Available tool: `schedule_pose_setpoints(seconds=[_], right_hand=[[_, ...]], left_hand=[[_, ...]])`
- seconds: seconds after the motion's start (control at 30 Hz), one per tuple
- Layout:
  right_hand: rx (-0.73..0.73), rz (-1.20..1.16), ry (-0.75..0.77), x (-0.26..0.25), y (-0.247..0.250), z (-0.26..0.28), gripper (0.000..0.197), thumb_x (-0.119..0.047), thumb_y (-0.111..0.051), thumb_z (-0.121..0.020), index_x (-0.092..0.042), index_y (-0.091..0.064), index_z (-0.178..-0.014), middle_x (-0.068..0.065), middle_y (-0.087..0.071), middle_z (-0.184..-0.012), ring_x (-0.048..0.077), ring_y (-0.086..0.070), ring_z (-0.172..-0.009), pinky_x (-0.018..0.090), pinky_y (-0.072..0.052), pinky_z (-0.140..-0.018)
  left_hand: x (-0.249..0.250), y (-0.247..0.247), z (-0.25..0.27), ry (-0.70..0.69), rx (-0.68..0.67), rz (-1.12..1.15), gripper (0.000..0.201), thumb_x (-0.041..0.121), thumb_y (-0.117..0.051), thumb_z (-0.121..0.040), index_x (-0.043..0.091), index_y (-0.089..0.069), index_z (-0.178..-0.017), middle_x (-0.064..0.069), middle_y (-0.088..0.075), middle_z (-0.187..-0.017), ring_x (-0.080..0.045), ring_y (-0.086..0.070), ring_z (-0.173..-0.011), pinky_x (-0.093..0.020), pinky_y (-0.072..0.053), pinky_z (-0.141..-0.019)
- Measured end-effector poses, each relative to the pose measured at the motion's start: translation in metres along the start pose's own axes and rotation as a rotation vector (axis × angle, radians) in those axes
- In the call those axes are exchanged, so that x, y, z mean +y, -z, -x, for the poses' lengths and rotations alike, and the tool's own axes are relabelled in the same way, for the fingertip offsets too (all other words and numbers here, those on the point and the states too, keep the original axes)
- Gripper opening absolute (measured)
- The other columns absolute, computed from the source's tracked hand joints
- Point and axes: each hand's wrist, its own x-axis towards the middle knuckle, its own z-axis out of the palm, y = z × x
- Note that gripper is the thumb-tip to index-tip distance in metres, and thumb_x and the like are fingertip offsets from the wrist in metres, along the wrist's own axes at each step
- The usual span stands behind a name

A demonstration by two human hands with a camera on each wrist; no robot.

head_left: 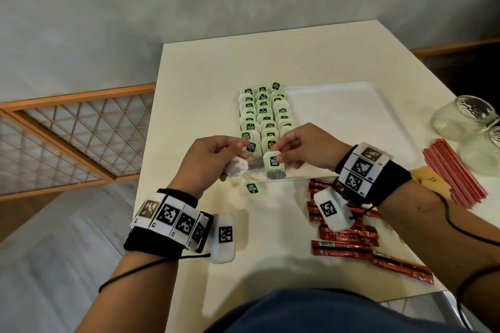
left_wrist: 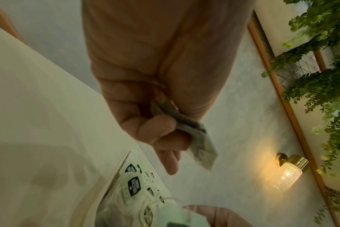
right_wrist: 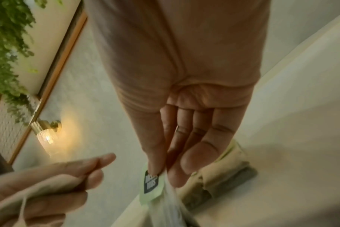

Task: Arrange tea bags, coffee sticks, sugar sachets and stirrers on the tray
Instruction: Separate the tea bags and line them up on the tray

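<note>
A white tray (head_left: 351,105) lies on the table, its left part filled with three columns of green-tagged tea bags (head_left: 263,113). My left hand (head_left: 213,159) grips a tea bag (head_left: 236,167) just off the tray's near-left corner; the left wrist view shows the bag (left_wrist: 196,138) pinched between thumb and curled fingers. My right hand (head_left: 300,149) pinches the green tag of another tea bag (head_left: 273,167) above the tray's near edge, also shown in the right wrist view (right_wrist: 152,184). One loose green tag (head_left: 251,188) lies on the table below.
Red coffee sticks (head_left: 349,238) lie scattered at the near right. Red stirrers (head_left: 457,173) are stacked at the right, by brown sachets (head_left: 430,178). Two glass jars (head_left: 465,116) lie at the right edge. The table (head_left: 205,84) ends close at the left.
</note>
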Motion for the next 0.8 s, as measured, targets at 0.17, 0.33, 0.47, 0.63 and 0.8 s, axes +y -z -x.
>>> schedule_pose_setpoints(seconds=[0.17,0.33,0.47,0.63,0.8], right_hand=[[0.102,0.129,0.02,0.005,0.001,-0.008,0.017,0.0,-0.076,-0.078,-0.012,-0.071,-0.089,0.006,-0.069,-0.075,0.019,-0.064,-0.061,0.027,-0.057,-0.054],[0.199,0.231,0.062,0.002,-0.001,-0.01,0.026,-0.007,-0.082,-0.072,-0.011,-0.073,-0.095,0.001,-0.065,-0.079,0.004,-0.058,-0.061,0.009,-0.047,-0.053],[0.218,0.188,0.182,-0.009,-0.001,0.0,0.035,-0.014,-0.085,-0.069,-0.023,-0.071,-0.1,-0.002,-0.062,-0.091,0.0,-0.047,-0.055,0.011,-0.041,-0.061],[-0.042,-0.034,0.334,-0.021,-0.017,0.012,0.037,-0.007,-0.083,-0.071,-0.014,-0.068,-0.104,0.006,-0.068,-0.094,0.02,-0.054,-0.064,0.028,-0.048,-0.063],[-0.002,-0.032,0.31,-0.025,-0.007,0.005,0.014,-0.012,-0.077,-0.08,-0.004,-0.072,-0.09,0.004,-0.069,-0.075,0.013,-0.057,-0.068,0.028,-0.046,-0.069]], left_hand=[[-0.001,0.0,0.001,0.008,-0.011,0.015,0.019,0.016,-0.057,-0.098,0.01,-0.073,-0.105,-0.005,-0.075,-0.087,-0.004,-0.055,-0.053,-0.018,-0.04,-0.041],[-0.001,0.001,-0.001,0.026,-0.01,0.04,0.022,0.015,-0.052,-0.1,0.011,-0.071,-0.109,-0.008,-0.075,-0.093,-0.012,-0.057,-0.06,-0.022,-0.043,-0.044],[-0.001,-0.003,-0.003,0.054,-0.034,0.076,0.023,0.009,-0.048,-0.1,0.01,-0.067,-0.114,-0.011,-0.074,-0.101,-0.011,-0.063,-0.064,-0.024,-0.047,-0.046],[0.006,-0.02,-0.005,0.034,-0.08,0.089,0.024,0.006,-0.05,-0.099,0.007,-0.061,-0.12,-0.007,-0.071,-0.09,-0.011,-0.063,-0.06,-0.024,-0.048,-0.046],[0.015,-0.024,0.0,0.041,-0.126,0.071,0.028,0.031,-0.047,-0.102,0.013,-0.064,-0.114,-0.005,-0.068,-0.095,-0.015,-0.066,-0.071,-0.029,-0.056,-0.056]])
